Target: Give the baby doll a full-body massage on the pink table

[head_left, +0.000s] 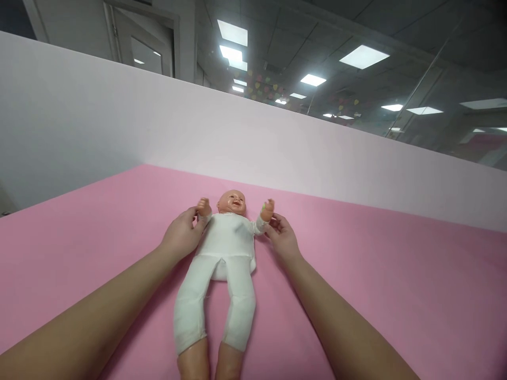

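Fingers of my left hand [183, 232] and right hand [285, 240], flanking the bald-headed, white-cloth-bodied doll [225, 238], grip its forearms [260, 226]; uneven pulling could twist it.

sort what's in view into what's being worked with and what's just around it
In use:
doll, on its back
left hand, holding one doll arm
right hand, holding the other

Just around:
pink surface, under the doll
white panel, behind
door
ceiling lights
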{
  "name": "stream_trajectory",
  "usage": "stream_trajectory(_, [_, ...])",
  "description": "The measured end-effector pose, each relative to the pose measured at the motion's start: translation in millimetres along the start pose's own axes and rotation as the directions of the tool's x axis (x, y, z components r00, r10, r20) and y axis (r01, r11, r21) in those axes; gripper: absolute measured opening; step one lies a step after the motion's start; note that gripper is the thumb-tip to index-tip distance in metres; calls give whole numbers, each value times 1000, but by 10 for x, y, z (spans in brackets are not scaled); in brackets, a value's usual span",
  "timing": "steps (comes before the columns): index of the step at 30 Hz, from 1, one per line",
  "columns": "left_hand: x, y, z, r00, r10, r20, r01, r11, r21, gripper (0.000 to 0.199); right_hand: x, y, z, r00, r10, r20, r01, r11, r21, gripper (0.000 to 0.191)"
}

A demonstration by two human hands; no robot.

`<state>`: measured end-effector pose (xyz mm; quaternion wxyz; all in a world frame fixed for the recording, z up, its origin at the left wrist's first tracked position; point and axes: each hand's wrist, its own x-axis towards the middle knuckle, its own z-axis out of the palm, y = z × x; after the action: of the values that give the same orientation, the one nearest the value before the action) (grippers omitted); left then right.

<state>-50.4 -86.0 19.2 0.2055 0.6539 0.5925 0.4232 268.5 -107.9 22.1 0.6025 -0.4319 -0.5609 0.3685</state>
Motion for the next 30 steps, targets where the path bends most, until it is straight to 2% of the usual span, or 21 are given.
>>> stream_trajectory(1, [-28,41,9,996,82,23,-84,990,112,45,-41,-13,29,995,-72,72,80,991,-108,46])
stream_trajectory(3, [-69,95,28,978,193,81,-208,943,260,47,-113,-22,70,954,-188,233,256,914,-313,39])
stream_trajectory(5, [-89,116,46,959,244,141,-279,893,354,48,-160,-19,90,898,-249,362,405,789,-462,41])
stream_trajectory(7, [-96,119,57,937,280,208,-346,825,446,50,-181,-17,97,851,-271,449,499,680,-536,47])
stream_trajectory(12, [-112,162,71,891,345,296,-454,669,588,53,-200,-47,116,776,-277,567,614,541,-575,56])
stream_trajectory(15, [-127,210,93,886,353,301,-464,637,616,51,-216,-61,153,747,-276,605,651,489,-580,62])
stream_trajectory(18, [-128,221,118,890,354,288,-455,653,605,49,-222,-48,199,740,-273,615,659,479,-580,64])
stream_trajectory(21, [-110,188,120,914,326,240,-405,742,534,49,-209,-23,219,786,-272,555,606,519,-603,57])
stream_trajectory(24, [-67,123,77,954,247,170,-296,869,397,51,-163,-21,172,878,-260,402,469,636,-612,42])
stream_trajectory(27, [18,7,19,987,125,106,-146,961,234,49,-66,-17,37,980,-136,145,192,839,-509,33])
stream_trajectory(28, [55,-46,7,995,60,75,-73,982,174,46,-22,-3,-24,996,-70,52,86,895,-438,33])
stream_trajectory(30, [133,-160,0,995,-96,11,96,995,12,41,71,54,-153,991,79,-108,-103,966,-238,37])
